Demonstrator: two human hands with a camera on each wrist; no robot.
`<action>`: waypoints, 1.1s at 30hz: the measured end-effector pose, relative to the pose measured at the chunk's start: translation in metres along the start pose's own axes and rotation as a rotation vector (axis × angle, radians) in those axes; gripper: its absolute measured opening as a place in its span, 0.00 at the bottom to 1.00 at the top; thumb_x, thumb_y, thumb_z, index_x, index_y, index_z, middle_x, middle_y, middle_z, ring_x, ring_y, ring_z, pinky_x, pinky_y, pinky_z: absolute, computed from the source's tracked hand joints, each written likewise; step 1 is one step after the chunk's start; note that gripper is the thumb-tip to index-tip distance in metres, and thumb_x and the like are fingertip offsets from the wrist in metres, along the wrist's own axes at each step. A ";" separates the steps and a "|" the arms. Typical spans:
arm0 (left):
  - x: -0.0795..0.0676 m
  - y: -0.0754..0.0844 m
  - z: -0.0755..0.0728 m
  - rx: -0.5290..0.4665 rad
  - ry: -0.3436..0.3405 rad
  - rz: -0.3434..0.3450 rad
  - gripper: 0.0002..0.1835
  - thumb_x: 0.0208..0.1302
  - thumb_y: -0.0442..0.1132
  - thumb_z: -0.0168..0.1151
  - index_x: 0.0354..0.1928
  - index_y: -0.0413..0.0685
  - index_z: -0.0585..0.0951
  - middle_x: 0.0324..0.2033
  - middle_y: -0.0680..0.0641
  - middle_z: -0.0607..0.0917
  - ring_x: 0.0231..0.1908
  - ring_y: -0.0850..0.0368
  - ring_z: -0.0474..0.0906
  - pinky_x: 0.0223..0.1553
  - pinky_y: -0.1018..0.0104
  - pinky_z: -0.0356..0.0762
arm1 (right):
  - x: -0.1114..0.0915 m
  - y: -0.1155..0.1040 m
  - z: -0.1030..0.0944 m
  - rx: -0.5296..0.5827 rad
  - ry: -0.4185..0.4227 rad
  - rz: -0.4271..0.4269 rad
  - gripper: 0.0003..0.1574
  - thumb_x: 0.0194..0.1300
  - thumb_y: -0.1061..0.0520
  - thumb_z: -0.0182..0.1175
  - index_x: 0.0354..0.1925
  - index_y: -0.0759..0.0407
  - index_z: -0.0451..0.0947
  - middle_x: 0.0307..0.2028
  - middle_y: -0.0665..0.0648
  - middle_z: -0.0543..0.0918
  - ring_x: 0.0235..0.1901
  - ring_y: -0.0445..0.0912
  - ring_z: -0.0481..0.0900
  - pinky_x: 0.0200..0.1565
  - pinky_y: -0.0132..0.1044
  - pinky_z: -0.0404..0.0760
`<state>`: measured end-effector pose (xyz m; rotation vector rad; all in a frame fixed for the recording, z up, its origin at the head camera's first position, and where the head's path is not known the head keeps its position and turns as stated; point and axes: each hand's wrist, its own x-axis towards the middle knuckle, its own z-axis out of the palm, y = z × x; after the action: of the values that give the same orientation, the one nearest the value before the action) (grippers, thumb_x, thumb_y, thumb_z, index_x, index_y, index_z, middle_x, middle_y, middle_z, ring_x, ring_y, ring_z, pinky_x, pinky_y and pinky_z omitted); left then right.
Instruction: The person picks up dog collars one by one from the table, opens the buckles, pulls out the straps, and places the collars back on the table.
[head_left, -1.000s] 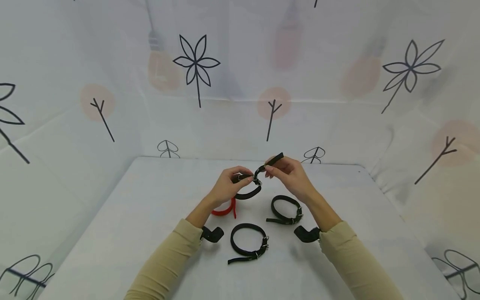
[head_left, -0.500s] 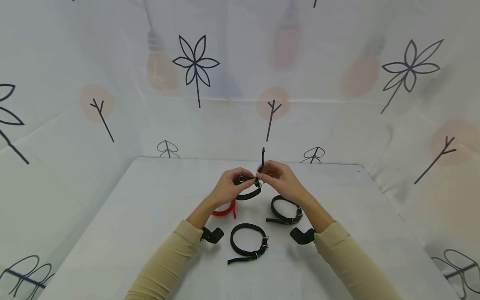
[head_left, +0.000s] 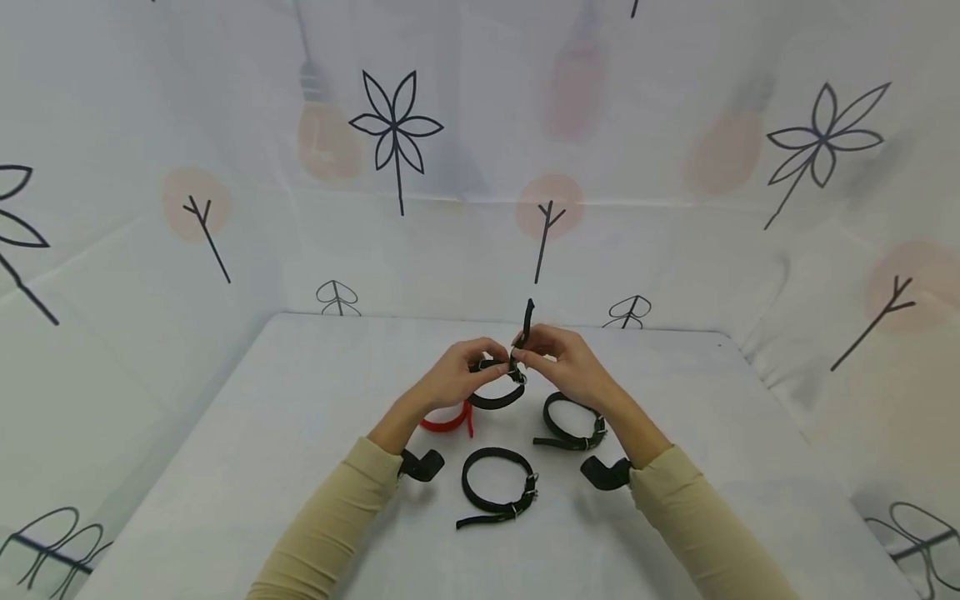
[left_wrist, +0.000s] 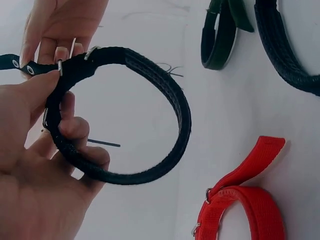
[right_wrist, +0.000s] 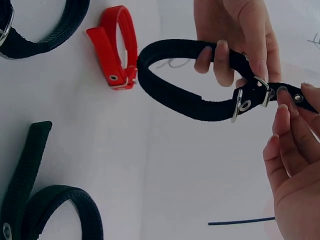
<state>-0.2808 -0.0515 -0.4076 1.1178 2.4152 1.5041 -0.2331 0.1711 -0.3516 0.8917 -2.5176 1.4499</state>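
Above the table, both hands hold a black pet collar (head_left: 498,403) that is curved into a loop. My left hand (head_left: 459,375) grips the band beside the metal buckle (right_wrist: 265,92), its thumb at the frame and its fingers curled round the loop in the left wrist view. My right hand (head_left: 558,357) pinches the strap's tail just beyond the buckle. Metal eyelets (right_wrist: 298,98) show along that tail, which passes through the buckle in the right wrist view. A metal D-ring (right_wrist: 236,106) sits on the band next to it.
Under the left hand lies a red collar (head_left: 448,425), partly hidden in the head view. Two more black collars lie looped on the white table: one at front centre (head_left: 467,483), the other at right (head_left: 573,442). A patterned white cloth (head_left: 465,250) hangs behind.
My right hand has moved left and slightly down to the buckle. The strap's tail, slanting right before, now points upward. The left hand has barely moved, and the loop hangs slightly lower.
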 end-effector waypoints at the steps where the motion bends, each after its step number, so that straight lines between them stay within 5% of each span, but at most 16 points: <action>1: 0.000 0.000 0.000 -0.003 -0.021 -0.001 0.11 0.76 0.41 0.61 0.54 0.48 0.82 0.52 0.50 0.84 0.54 0.55 0.79 0.57 0.55 0.76 | -0.001 -0.004 0.000 0.001 -0.003 0.004 0.06 0.74 0.65 0.59 0.46 0.67 0.81 0.40 0.63 0.85 0.42 0.56 0.82 0.46 0.48 0.79; 7: -0.002 0.000 0.000 -0.024 -0.068 -0.003 0.09 0.77 0.40 0.59 0.54 0.48 0.80 0.54 0.50 0.82 0.58 0.54 0.76 0.62 0.51 0.73 | 0.004 0.024 0.003 0.020 -0.006 0.001 0.07 0.74 0.64 0.60 0.47 0.65 0.82 0.40 0.61 0.86 0.41 0.54 0.81 0.43 0.41 0.78; 18: 0.000 0.000 0.001 -0.192 0.050 -0.002 0.05 0.77 0.41 0.59 0.46 0.49 0.77 0.44 0.48 0.78 0.52 0.53 0.77 0.65 0.51 0.70 | 0.002 0.029 -0.006 0.124 0.068 0.038 0.11 0.74 0.57 0.63 0.51 0.61 0.82 0.41 0.61 0.86 0.39 0.64 0.81 0.47 0.48 0.80; 23: -0.002 -0.003 0.005 -0.229 0.071 -0.032 0.06 0.78 0.42 0.58 0.48 0.48 0.76 0.45 0.48 0.79 0.52 0.53 0.79 0.60 0.54 0.74 | 0.004 0.028 -0.004 0.096 0.064 0.024 0.11 0.74 0.55 0.63 0.50 0.59 0.82 0.42 0.56 0.87 0.39 0.57 0.83 0.47 0.48 0.81; 30: -0.004 -0.006 0.007 -0.129 0.085 -0.037 0.12 0.81 0.40 0.50 0.60 0.47 0.75 0.41 0.43 0.81 0.37 0.53 0.74 0.40 0.62 0.72 | 0.007 0.032 0.001 0.036 0.070 -0.006 0.10 0.74 0.56 0.63 0.50 0.59 0.82 0.41 0.54 0.87 0.38 0.47 0.83 0.44 0.43 0.80; 33: -0.003 -0.006 0.009 -0.028 0.079 -0.027 0.15 0.82 0.40 0.47 0.62 0.49 0.76 0.45 0.44 0.83 0.40 0.54 0.77 0.42 0.63 0.75 | 0.007 0.033 0.002 -0.005 0.072 -0.010 0.09 0.74 0.56 0.63 0.49 0.57 0.83 0.40 0.53 0.87 0.38 0.47 0.83 0.41 0.44 0.79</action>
<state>-0.2781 -0.0488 -0.4181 1.0359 2.4417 1.5976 -0.2560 0.1781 -0.3750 0.8348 -2.4608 1.4457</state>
